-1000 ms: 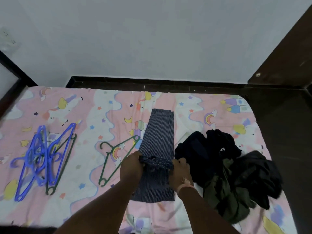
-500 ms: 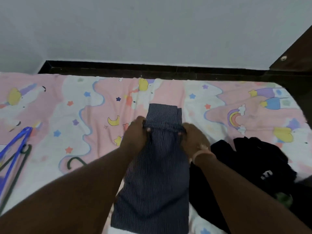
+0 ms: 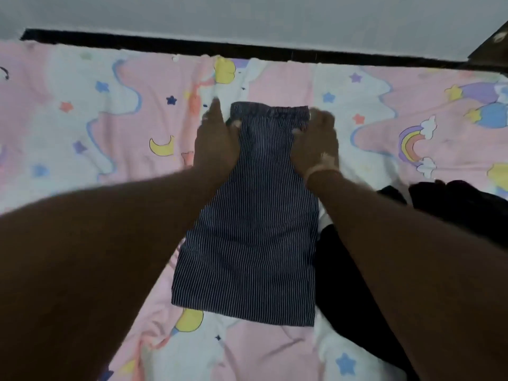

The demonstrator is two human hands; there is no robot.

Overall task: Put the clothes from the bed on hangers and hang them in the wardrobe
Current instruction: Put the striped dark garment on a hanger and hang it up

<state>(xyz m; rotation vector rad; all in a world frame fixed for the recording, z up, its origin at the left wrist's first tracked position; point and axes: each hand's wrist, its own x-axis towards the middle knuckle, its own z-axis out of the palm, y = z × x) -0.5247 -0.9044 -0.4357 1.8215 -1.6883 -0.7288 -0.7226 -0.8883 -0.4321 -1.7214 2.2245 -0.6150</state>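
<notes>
Dark blue pinstriped trousers (image 3: pixel 247 229) lie folded double and flat on the pink cartoon bed sheet (image 3: pixel 110 119), with the elastic waistband at the far end. My left hand (image 3: pixel 217 144) pinches the waistband's left corner, thumb on top of the cloth. At the right corner, my right hand (image 3: pixel 316 144) holds the waistband; it is blurred. A pile of dark clothes (image 3: pixel 453 210) lies to the right of the trousers and touches their right edge. No hanger is in view.
A dark bed frame edge (image 3: pixel 165 45) runs along the far side under a pale wall. A dark wooden corner (image 3: pixel 492 45) shows at the top right. Bare sheet lies to the left of the trousers.
Both hands carried the waistband away from me and laid it over the far end, doubling the trousers. The view moved closer, and the hangers on the left dropped out of sight.
</notes>
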